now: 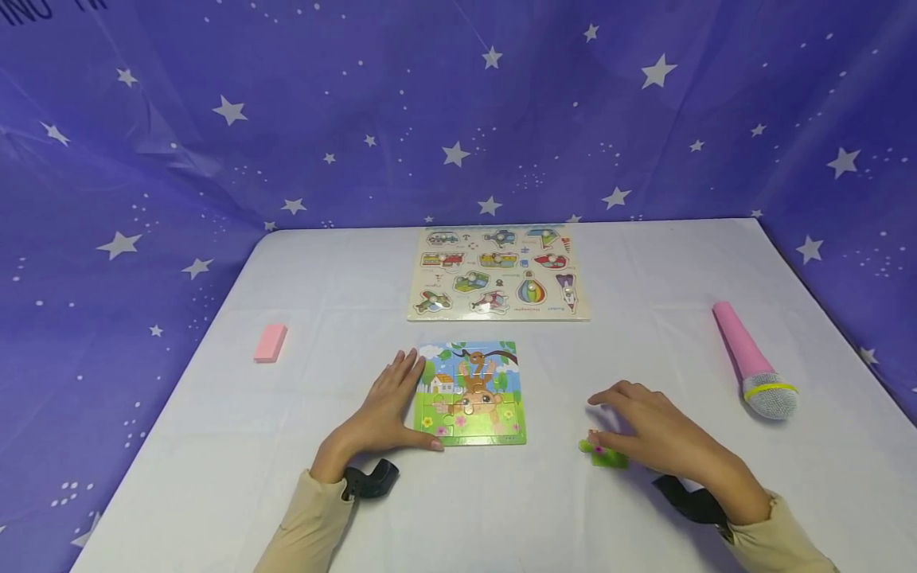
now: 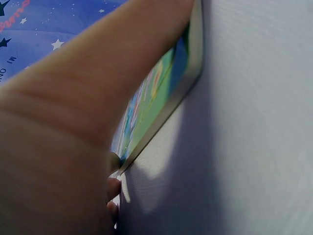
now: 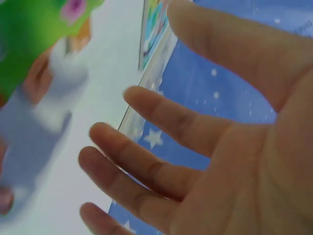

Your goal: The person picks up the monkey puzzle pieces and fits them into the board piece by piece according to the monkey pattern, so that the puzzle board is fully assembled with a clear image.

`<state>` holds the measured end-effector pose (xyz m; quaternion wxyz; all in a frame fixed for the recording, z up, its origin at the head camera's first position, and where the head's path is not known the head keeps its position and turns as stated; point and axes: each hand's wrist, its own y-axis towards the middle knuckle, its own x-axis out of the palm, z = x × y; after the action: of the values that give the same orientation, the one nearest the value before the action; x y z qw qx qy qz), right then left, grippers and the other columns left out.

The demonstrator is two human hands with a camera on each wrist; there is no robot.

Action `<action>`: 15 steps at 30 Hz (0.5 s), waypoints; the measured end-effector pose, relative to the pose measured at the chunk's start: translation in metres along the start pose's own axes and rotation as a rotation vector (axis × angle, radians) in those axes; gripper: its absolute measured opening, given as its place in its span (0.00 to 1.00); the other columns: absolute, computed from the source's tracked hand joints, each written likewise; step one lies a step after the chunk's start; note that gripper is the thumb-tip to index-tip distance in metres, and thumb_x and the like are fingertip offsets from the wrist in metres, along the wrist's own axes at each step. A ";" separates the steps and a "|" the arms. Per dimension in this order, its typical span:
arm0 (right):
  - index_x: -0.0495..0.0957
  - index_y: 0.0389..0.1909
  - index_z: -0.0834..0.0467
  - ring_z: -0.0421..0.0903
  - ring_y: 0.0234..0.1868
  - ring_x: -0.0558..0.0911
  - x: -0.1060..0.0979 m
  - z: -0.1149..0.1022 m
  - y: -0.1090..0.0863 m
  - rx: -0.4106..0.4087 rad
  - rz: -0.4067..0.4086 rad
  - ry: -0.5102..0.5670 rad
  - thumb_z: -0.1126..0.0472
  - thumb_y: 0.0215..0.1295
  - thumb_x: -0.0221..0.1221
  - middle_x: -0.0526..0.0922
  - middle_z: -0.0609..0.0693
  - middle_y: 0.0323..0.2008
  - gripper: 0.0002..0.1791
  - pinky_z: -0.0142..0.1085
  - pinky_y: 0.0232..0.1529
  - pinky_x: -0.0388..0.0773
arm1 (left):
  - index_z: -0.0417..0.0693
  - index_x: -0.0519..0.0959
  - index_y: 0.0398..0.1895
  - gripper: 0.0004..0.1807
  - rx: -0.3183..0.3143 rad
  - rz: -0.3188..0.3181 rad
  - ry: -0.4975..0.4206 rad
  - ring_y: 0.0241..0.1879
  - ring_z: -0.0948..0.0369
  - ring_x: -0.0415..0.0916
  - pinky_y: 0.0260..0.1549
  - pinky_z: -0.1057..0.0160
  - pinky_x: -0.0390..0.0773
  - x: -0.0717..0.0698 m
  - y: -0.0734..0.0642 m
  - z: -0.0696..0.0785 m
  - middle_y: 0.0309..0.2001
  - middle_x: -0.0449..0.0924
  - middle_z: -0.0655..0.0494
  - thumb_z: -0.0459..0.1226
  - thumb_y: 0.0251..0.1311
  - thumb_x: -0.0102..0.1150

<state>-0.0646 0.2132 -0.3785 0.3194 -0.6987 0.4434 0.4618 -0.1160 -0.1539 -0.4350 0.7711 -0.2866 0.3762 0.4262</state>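
A square jigsaw puzzle [image 1: 476, 394] with a monkey, a house and flowers lies flat on the table. My left hand [image 1: 385, 410] rests at its left side, the fingers along the left edge and the thumb at the front left corner. The left wrist view shows the puzzle's thick pale edge beyond the forearm. To the right, my right hand [image 1: 655, 430] hovers with spread fingers over a green puzzle piece [image 1: 610, 458] bearing a pink flower. The thumb partly covers that piece in the head view. In the right wrist view, a gap separates the fingers from the blurred green piece [image 3: 34, 39].
Behind the jigsaw lies a wooden peg puzzle board [image 1: 458, 302] with vehicle pictures. A pink block [image 1: 271, 344] sits at the left, and a pink toy microphone [image 1: 748, 350] at the right. A purple star-patterned cloth [image 1: 401, 103] rises around the white table [image 1: 344, 294].
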 end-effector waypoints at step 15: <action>0.77 0.41 0.52 0.38 0.35 0.68 0.014 0.015 -0.015 0.046 0.016 -0.046 0.47 0.40 0.69 0.72 0.46 0.39 0.25 0.38 0.36 0.65 | 0.46 0.41 0.71 0.69 0.003 0.006 0.004 0.72 0.52 0.27 0.69 0.47 0.36 0.001 0.001 -0.001 0.73 0.33 0.49 0.63 0.27 0.69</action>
<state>-0.0534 0.2280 -0.3966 0.3417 -0.6770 0.4517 0.4700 -0.1167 -0.1539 -0.4371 0.7696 -0.2851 0.3790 0.4275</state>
